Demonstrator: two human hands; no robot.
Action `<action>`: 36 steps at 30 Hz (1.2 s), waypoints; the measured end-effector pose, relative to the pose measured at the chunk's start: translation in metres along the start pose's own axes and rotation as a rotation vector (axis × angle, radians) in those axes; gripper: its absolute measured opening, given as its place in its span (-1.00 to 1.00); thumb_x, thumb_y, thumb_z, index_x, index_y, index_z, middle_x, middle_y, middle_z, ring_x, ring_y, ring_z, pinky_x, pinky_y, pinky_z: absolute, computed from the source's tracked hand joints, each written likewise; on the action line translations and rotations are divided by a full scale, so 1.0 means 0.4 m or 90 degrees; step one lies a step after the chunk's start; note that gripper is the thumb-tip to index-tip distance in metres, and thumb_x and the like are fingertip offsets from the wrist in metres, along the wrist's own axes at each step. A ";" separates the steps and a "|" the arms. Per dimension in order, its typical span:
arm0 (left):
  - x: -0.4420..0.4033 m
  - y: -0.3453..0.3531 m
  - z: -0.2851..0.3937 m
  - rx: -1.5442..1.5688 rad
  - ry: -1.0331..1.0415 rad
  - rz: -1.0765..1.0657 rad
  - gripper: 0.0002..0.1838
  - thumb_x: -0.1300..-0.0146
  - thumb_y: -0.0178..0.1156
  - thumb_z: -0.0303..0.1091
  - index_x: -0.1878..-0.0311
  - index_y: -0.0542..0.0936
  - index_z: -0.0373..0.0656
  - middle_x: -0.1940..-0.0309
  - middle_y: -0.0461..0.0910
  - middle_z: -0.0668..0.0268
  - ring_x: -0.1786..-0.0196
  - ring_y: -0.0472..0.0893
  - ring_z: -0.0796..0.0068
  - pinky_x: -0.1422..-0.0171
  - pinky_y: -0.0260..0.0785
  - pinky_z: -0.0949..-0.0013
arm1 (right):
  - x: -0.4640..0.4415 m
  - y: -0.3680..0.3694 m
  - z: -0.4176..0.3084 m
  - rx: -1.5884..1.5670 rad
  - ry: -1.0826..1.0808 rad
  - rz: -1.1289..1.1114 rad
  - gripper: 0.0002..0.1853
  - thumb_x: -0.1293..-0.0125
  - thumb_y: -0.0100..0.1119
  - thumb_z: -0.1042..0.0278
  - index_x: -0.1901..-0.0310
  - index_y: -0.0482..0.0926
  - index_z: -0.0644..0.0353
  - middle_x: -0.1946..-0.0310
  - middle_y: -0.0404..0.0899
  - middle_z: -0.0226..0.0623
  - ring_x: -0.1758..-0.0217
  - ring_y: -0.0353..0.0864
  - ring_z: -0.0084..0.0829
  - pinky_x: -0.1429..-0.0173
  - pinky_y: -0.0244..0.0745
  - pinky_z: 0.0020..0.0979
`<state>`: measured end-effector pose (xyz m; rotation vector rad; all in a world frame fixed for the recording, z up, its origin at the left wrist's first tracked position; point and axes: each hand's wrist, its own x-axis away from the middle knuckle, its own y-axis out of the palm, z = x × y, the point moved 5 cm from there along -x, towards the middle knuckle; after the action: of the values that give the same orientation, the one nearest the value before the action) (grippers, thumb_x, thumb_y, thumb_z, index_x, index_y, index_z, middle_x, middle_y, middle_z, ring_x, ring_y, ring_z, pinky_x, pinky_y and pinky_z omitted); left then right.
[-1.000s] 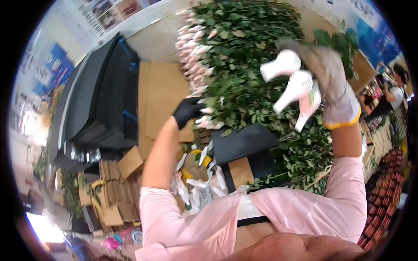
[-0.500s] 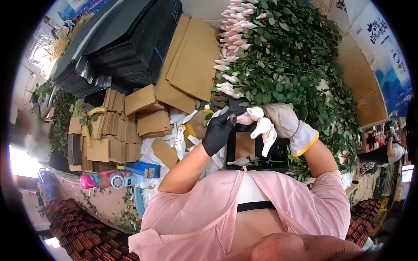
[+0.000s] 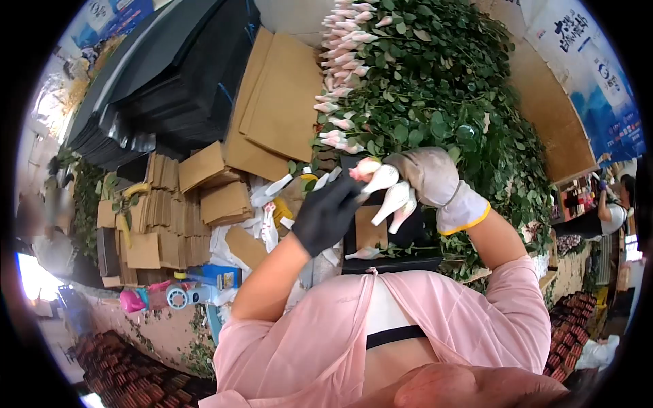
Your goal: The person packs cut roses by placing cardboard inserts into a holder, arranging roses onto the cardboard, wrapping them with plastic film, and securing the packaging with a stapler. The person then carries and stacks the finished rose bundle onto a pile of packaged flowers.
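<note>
Hands point(image 3: 326, 219) point(image 3: 425, 178) drawn together at sleeved buds point(image 3: 392, 202); poster point(image 3: 604, 85) characters unclear.

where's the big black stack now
In the head view, the black stack is upper left, beside the brown cardboard sheets and beyond the left hand.

I see one cam, worn on the person's head, pitched forward and steeply down. Very wide lens: round dark border, bent edges. Near side is the wearer's pink shirt point(image 3: 299, 316), close up. Left hand point(image 3: 325, 216) and right hand point(image 3: 430, 178) sit close, around mid-view. Leafy stems point(image 3: 449, 102) lie farther out, seen from above. Far left catches black sheets point(image 3: 173, 81); right edge reaches another person point(image 3: 612, 209), well away.
</note>
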<state>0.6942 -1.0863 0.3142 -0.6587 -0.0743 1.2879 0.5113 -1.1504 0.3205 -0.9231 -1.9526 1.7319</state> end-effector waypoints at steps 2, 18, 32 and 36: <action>0.087 -0.087 -0.029 0.078 0.024 0.103 -0.91 -0.17 0.19 -0.48 0.29 0.51 -0.25 0.34 0.58 0.07 0.28 0.60 0.15 0.14 0.42 0.25 | 0.022 0.003 0.087 -0.061 0.054 0.011 -0.63 0.02 0.26 0.17 0.13 0.59 0.06 0.36 0.64 -0.24 0.33 0.64 -0.22 0.27 0.51 -0.27; 0.090 -0.021 -0.117 -0.040 -0.082 0.061 -0.44 0.06 0.41 -0.45 -0.05 0.40 -0.22 0.15 0.55 0.09 0.10 0.57 0.23 0.01 0.39 0.30 | -0.022 -0.040 0.011 0.138 0.040 0.147 -0.64 -0.02 0.22 0.18 0.12 0.54 0.12 0.44 0.59 -0.28 0.43 0.59 -0.20 0.35 0.47 -0.26; -0.009 0.068 -0.030 0.107 -0.037 -0.093 -0.68 -0.18 0.24 -0.31 0.08 0.53 -0.33 0.31 0.57 0.00 0.34 0.52 0.21 0.17 0.38 0.29 | -0.053 -0.070 0.009 0.167 0.065 0.256 -0.73 -0.10 0.23 0.22 0.16 0.58 0.09 0.28 0.58 -0.22 0.23 0.60 -0.23 0.21 0.52 -0.20; 0.120 -0.091 -0.079 -0.090 -0.138 -0.119 -0.84 -0.20 0.20 -0.34 0.29 0.58 -0.24 0.57 0.51 0.10 0.53 0.49 0.18 0.41 0.29 0.26 | 0.022 -0.260 0.190 -0.162 -0.051 0.313 -0.68 -0.18 0.14 0.10 0.11 0.56 0.10 0.10 0.46 -0.17 0.07 0.45 -0.15 0.09 0.44 -0.07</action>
<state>0.7529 -1.0605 0.2919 -0.6151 -0.3996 1.1765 0.4312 -1.2029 0.4071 -1.5536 -2.1624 1.8104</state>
